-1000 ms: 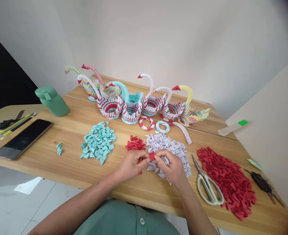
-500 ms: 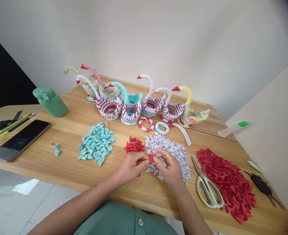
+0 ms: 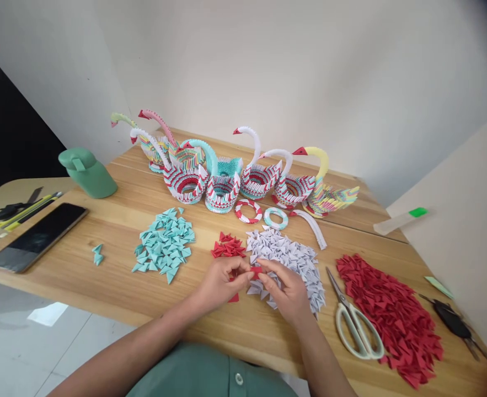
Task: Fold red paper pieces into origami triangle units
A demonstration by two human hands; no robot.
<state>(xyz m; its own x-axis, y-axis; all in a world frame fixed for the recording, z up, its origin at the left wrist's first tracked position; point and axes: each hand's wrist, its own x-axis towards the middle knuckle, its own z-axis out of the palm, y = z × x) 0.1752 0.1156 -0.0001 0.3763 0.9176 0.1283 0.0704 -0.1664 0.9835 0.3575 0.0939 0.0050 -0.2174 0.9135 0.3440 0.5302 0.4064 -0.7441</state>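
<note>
A small piece of red paper [image 3: 256, 272] is pinched between the fingertips of both hands, above the near-left edge of a pile of white folded paper triangles [image 3: 287, 253]. My left hand [image 3: 222, 281] has thumb and forefinger closed on its left side. On its right side, the thumb and forefinger of my right hand [image 3: 285, 288] grip it. Just beyond my left hand lies a small heap of red folded triangles [image 3: 228, 245]. More red paper [image 3: 234, 298] shows partly from under that hand.
Paper swans [image 3: 222, 190] stand along the back, with two paper rings [image 3: 248, 211] before them. Teal triangles [image 3: 164, 242] and a phone [image 3: 36, 237] lie left, near a green bottle [image 3: 90, 173]. Scissors [image 3: 357, 325] and a large red triangle pile [image 3: 392, 314] lie right.
The view has shifted slightly. The right fingers have moved over the red paper, and less of it shows between my hands. Both hands keep their grip in nearly the same place.
</note>
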